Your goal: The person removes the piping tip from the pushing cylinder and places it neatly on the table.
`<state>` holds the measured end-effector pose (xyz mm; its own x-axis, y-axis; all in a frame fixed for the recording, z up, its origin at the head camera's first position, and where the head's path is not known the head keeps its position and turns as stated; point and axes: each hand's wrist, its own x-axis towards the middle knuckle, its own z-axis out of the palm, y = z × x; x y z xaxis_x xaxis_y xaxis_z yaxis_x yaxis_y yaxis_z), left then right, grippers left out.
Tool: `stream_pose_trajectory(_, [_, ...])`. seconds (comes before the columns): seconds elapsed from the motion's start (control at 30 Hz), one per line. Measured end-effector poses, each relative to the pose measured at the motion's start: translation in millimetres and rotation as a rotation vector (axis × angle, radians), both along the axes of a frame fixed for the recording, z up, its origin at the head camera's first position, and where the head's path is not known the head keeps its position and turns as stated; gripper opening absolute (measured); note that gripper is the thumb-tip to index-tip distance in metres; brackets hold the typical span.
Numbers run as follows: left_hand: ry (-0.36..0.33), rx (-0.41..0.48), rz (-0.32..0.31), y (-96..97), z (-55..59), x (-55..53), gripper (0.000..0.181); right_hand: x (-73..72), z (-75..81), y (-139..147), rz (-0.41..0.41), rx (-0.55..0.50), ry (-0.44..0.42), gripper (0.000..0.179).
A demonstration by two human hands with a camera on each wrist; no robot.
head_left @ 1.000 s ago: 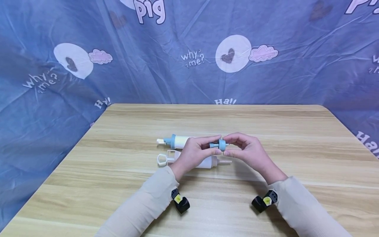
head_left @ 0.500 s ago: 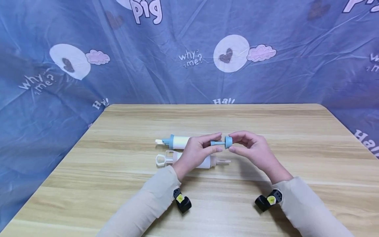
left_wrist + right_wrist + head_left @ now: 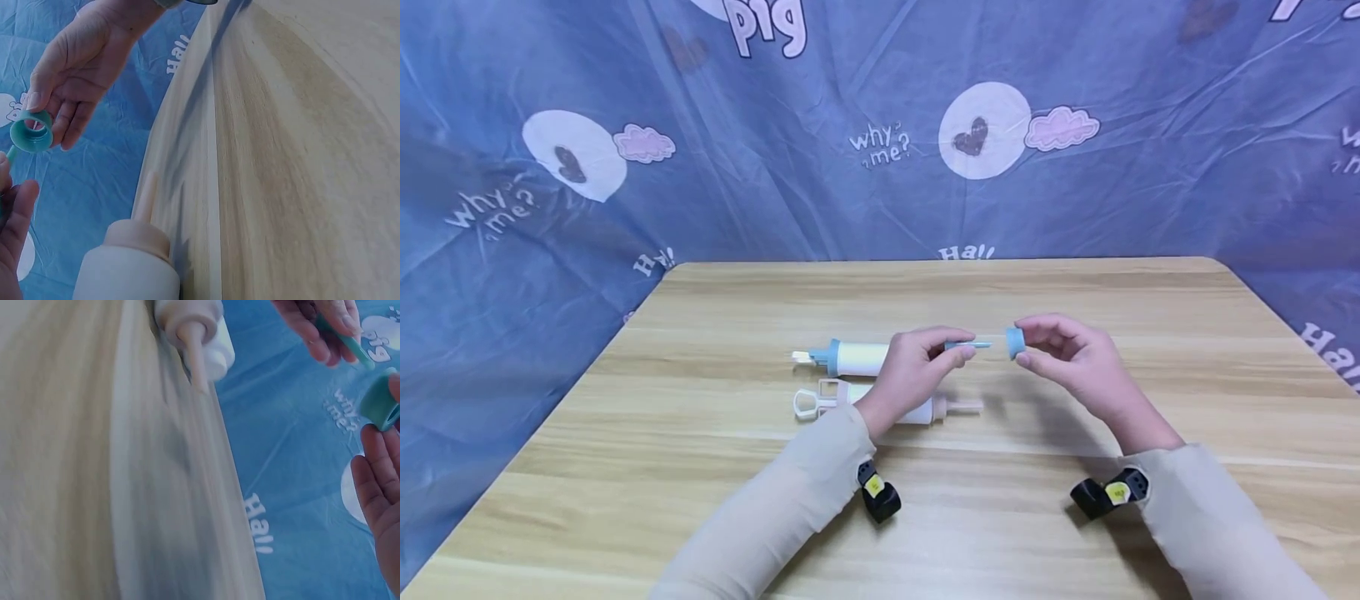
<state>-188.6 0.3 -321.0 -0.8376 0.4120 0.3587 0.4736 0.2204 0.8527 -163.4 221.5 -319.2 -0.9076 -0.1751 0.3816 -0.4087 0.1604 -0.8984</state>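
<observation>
My left hand (image 3: 913, 371) pinches a slim teal nozzle (image 3: 979, 344) between thumb and fingers, its thin tip pointing right. Facing that tip, a short teal screw collar (image 3: 1015, 342) is pinched by my right hand (image 3: 1071, 358). A gap separates the two parts in the head view. The collar's open ring (image 3: 22, 139) shows its hollow middle in the left wrist view, and the tapering nozzle (image 3: 357, 351) shows in the right wrist view. Below the left hand lie a white tube with a blue collar (image 3: 859, 359) and a white tube with a beige nozzle (image 3: 917, 413).
Both tubes lie side by side on a wood-grain table (image 3: 662, 450), their handles to the left. The left forearm partly covers the nearer tube. Behind the table hangs a blue printed cloth (image 3: 805, 167).
The teal collar has come off the nozzle and moved right with my right hand. My left hand has risen slightly and shifted right, still pinching the nozzle.
</observation>
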Motion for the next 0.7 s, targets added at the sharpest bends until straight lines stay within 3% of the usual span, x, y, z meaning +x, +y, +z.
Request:
stream_pose_trajectory(0.23, [0.018, -0.059, 0.03, 16.6, -2.6, -5.4, 0.02, -2.5, 1.4, 21, -0.15, 0.167, 0.012, 0.032])
stream_pose_trajectory(0.47, [-0.069, -0.089, 0.05, 35.8, -4.7, -6.8, 0.016, -5.5, -2.1, 40, -0.337, 0.309, -0.044, 0.034])
stream_pose_trajectory(0.7, [-0.091, -0.131, 0.052, 55.8, -4.9, -11.6, 0.014, -9.1, -7.0, 50, -0.375, 0.369, -0.095, 0.036])
